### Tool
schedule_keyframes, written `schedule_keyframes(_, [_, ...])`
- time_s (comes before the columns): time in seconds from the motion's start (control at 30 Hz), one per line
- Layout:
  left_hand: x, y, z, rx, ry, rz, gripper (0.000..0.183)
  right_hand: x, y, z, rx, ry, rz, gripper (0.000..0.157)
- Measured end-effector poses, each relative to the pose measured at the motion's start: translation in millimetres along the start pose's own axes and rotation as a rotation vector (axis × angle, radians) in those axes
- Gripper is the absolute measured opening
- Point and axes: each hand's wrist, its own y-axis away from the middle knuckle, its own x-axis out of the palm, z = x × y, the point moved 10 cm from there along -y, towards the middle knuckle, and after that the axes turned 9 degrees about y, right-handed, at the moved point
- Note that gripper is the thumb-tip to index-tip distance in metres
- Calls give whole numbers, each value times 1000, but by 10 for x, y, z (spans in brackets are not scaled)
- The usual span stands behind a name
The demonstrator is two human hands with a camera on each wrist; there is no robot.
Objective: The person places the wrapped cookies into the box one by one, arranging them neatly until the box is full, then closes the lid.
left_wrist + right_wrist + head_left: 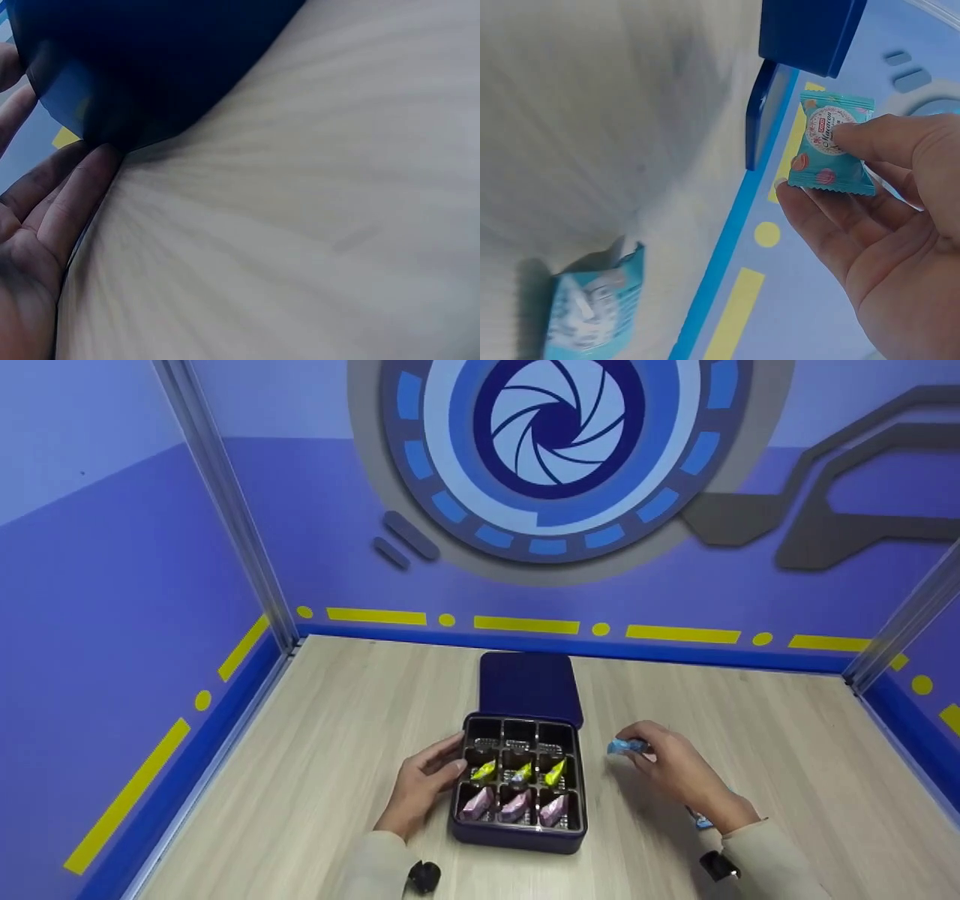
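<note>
1. A teal macaron packet, with crimped ends and a round, lettered label, was held above the table, to the right of the box and apart from it.
2. The right hand pinched that packet between thumb and fingers, the thumb lying over the label.
3. A second teal packet lay on the table near the right wrist; in the head view the forearm partly hid it.
4. The dark-blue box stood between the two hands, fitted with a divided tray of three rows by three.
5. Its middle row held three yellow-wrapped sweets, one to a compartment, each tilted.
6. Its near row held three pink-wrapped sweets, likewise one apiece and slanted.
7. The left hand touched the box's left side with fairly straight fingers, its thumb by the rim; the hands were well apart.
8. A dark-blue lid lay directly behind the box.
9. Everything rested on a pale wood-grain table.
10. Beyond it rose a blue-violet back panel with yellow dashes and a large shutter-like emblem.
</note>
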Motion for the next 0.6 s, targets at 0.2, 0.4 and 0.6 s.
schedule_keyframes(0.2, [-16,-2,16,1,-3,-2,52,7,-114,164,-87,15,-46,29])
schedule_keyframes(0.4, [-6,9,-4,15,8,-5,51,35,-220,300,-121,16,-46,29])
schedule_keyframes(0.6, [-5,2,-8,9,3,-4,52,51,-312,399,-134,-51,-10,27])
